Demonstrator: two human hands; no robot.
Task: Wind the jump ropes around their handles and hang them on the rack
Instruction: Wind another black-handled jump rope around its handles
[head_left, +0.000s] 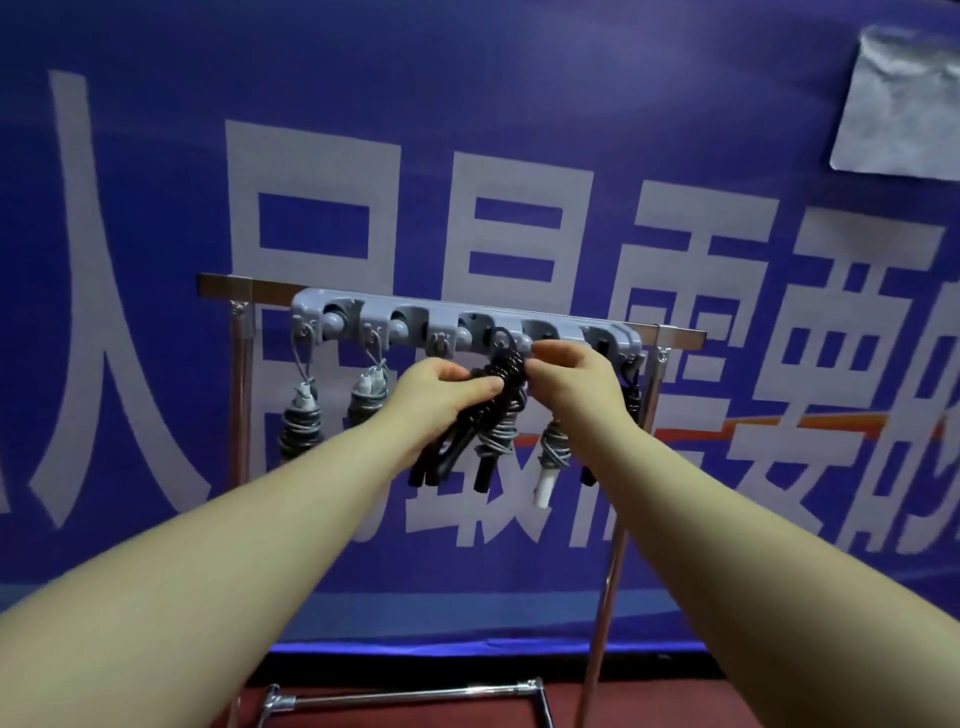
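At the left of the rack (467, 325), two grey ropes already hang wound: one (300, 415) from the leftmost hook, a second (366, 397) from the next. Both look like tight coils round their handles, hung by a short loop.

The left hand (441, 387) comes next, fingers curled round the upper part of the black rope (496, 400), gripping the bundle just below the rack. The rope's black handles (436, 467) stick out beneath the hand, pointing down. Its top loop (503, 338) reaches up to the rack's middle hook, though I cannot tell if it is seated there.

The right hand (571, 382) pinches at the top of the bundle, thumb and fingertips closed on the cord near the loop. Just right and below hangs another grey rope with a white handle (548, 467), and a dark one (631, 400) is partly hidden behind the right wrist.

The black rope should be light, its cord springy and smooth, so the coils will likely try to loosen if released early. The stiff handles give the firmest hold; I would judge the wrapped middle best for carrying and the loop for hooking.
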